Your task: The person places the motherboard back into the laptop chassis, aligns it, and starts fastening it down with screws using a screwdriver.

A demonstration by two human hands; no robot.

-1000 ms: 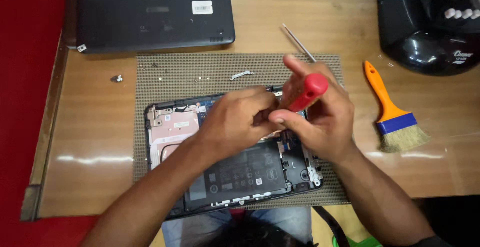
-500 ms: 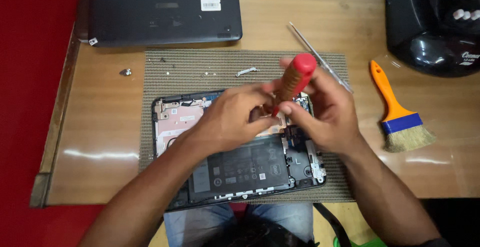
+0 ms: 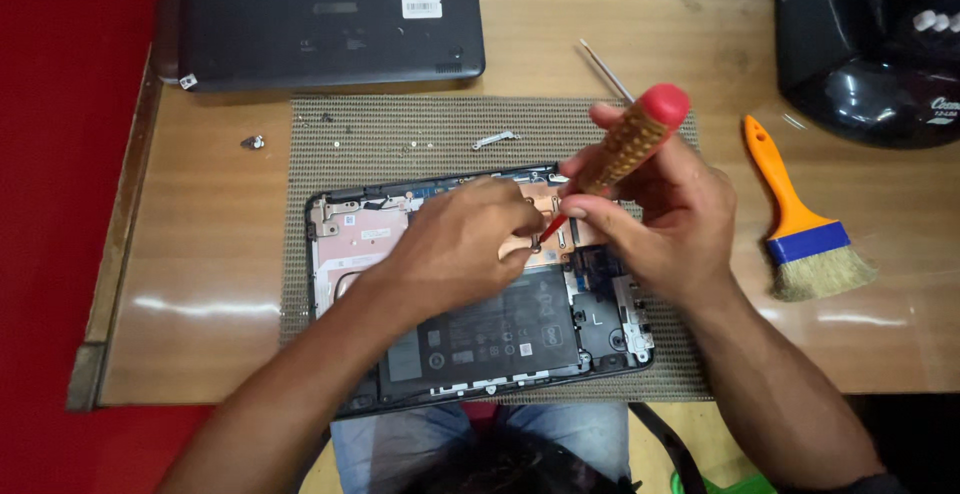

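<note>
Screwdriver [image 3: 622, 149]: light, stiff; right hand [image 3: 660, 219] closes round its ribbed handle, the best hold.
Left hand [image 3: 465, 244]: fingers curled, steadying the tip on the open laptop [image 3: 480, 339], fragile inside.

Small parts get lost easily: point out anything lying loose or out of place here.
Tiny screws and a small metal bracket lie scattered on the mat above the opened laptop. One small metal piece sits off the mat, on the bare table.

Wooden table [image 3: 200, 284] under mat [image 3: 400, 144], brush [image 3: 805, 224]
</note>
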